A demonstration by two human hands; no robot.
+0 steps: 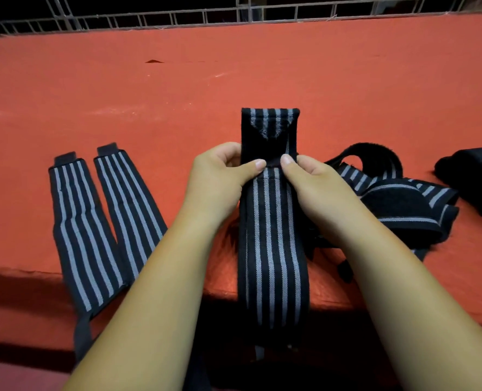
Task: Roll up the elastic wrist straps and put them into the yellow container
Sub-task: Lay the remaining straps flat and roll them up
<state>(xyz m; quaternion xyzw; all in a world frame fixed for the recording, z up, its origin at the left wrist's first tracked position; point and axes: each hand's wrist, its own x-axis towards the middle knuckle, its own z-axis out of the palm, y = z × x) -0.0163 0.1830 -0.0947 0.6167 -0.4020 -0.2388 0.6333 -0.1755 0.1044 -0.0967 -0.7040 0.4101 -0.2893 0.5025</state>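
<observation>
A black wrist strap with grey stripes (272, 221) lies lengthwise on the red table (177, 88), its near end hanging over the front edge. My left hand (220, 176) and my right hand (310, 182) pinch it from either side near its far end, thumbs on top, where the black end piece is folded. Two more striped straps (84, 221) (129, 198) lie flat side by side at the left. A tangled heap of straps (398, 201) sits just right of my right hand. No yellow container is in view.
A black object (474, 176) lies at the right edge of the table. A white wire grid (234, 12) runs along the table's far side. The table's front edge (36, 275) drops into shadow below.
</observation>
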